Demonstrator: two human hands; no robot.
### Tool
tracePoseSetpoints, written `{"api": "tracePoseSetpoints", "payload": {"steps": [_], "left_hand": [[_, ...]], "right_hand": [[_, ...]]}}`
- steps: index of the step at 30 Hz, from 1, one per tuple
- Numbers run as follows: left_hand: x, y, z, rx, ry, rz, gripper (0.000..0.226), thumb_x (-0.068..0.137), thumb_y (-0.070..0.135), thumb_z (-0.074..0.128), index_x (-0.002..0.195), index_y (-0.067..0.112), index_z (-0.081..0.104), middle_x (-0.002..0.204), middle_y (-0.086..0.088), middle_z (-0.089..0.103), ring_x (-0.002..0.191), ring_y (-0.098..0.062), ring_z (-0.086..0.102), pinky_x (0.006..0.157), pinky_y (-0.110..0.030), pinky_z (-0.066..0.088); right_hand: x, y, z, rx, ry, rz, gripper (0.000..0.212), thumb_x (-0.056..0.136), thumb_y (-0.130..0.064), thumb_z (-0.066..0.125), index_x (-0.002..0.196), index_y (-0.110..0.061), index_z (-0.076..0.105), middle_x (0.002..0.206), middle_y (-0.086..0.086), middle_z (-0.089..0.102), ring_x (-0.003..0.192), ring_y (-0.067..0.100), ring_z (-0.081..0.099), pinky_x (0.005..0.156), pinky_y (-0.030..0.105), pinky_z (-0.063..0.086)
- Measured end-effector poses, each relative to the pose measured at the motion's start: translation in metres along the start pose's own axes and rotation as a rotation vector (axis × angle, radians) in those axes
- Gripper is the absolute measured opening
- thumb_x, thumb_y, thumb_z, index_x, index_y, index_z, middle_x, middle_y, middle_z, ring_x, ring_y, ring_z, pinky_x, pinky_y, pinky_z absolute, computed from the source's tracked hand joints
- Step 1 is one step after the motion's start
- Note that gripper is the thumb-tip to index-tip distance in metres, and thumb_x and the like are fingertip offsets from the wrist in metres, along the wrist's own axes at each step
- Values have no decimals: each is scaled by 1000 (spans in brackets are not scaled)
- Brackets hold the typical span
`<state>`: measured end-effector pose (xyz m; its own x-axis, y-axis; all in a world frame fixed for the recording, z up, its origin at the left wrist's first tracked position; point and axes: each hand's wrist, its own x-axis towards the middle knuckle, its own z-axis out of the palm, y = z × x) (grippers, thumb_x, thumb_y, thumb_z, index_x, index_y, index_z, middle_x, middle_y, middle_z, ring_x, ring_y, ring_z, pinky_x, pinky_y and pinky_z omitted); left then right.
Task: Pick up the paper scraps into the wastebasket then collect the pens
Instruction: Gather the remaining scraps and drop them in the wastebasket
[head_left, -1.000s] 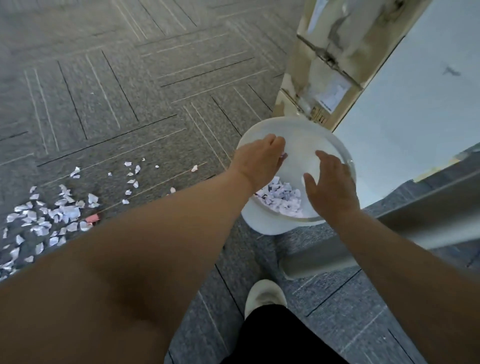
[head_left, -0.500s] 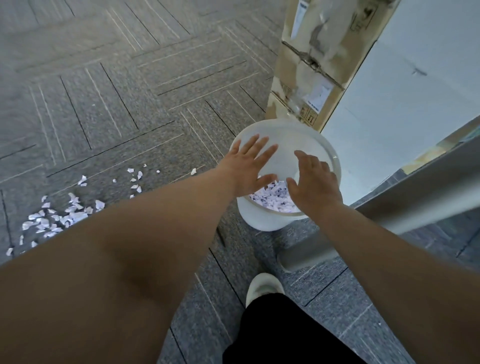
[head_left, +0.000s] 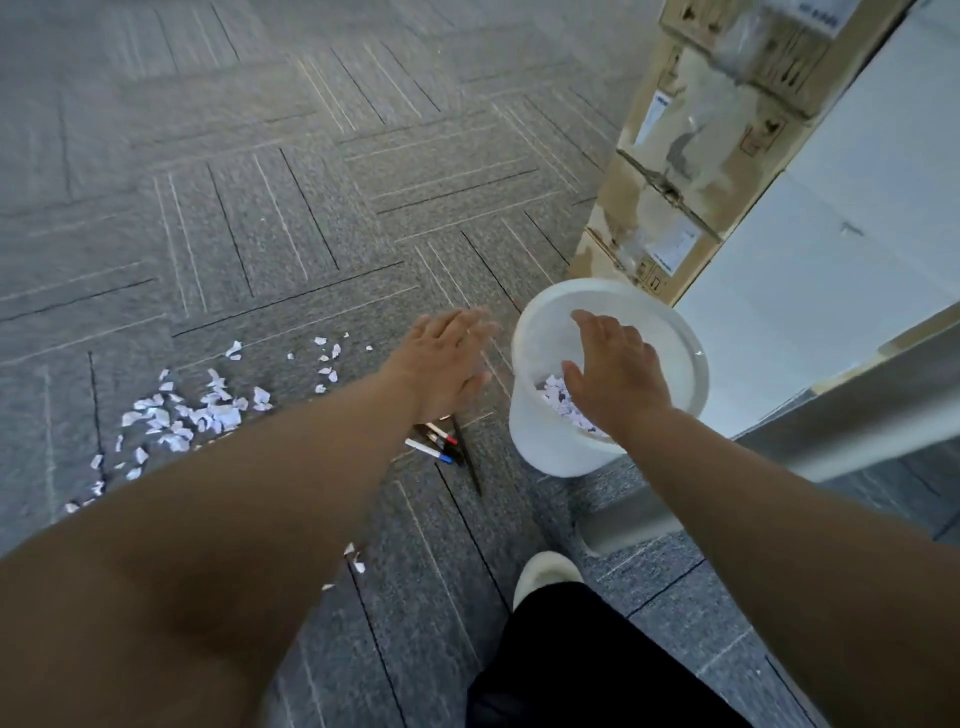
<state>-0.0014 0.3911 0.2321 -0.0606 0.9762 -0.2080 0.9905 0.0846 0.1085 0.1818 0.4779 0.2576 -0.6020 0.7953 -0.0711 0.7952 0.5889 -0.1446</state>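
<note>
Black trouser cloth (head_left: 597, 660) and a pale shoe (head_left: 545, 574) fill the bottom centre of the frame, with a few stray scraps (head_left: 356, 558) on the grey carpet (head_left: 260, 234) just left of them.

Further up, at mid-frame, we see the pens (head_left: 439, 447) lying in a small cluster on the carpet, between the scrap pile and the bin and partly hidden under our left wrist. Their long axes run from upper left to lower right, and the red and blue tips point lower right. One dark pen slants more steeply down the frame.

Our left hand (head_left: 447, 364) hovers over the carpet just left of the bin, fingers straight and spread, blurred, holding nothing. Our right hand (head_left: 618, 374) is palm-down over the mouth of the white wastebasket (head_left: 540, 441), fingers loosely extended, with nothing visible in it.

Most of the paper scraps (head_left: 197, 415) lie at the left of the frame, so much of the picking up is left. We judge two risks. A careless grab near the wrist could sweep a pen up with the paper, and a knock on the rim could tip the light bin — it sits close to our foot.

Cardboard boxes (head_left: 691, 156) stand at the upper right.
</note>
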Motion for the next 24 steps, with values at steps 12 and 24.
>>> {"api": "tracePoseSetpoints", "payload": {"steps": [12, 24], "left_hand": [[-227, -177, 45, -113, 77, -427, 63, 94, 39, 41, 145, 13, 16, 154, -10, 13, 140, -28, 12, 114, -46, 10], [-262, -197, 262, -221, -283, -508, 84, 87, 64, 32, 146, 20, -9, 155, -5, -13, 142, -24, -13, 113, -51, -1]], "right_hand": [[9, -251, 52, -101, -157, -413, 51, 93, -29, 46, 137, -8, 31, 137, 16, 42, 122, 34, 41, 97, 42, 36], [-13, -248, 286, -211, -607, -688, 81, 89, -57, 40, 147, -23, -6, 157, 2, -6, 143, 23, -1, 115, 41, 9]]}}
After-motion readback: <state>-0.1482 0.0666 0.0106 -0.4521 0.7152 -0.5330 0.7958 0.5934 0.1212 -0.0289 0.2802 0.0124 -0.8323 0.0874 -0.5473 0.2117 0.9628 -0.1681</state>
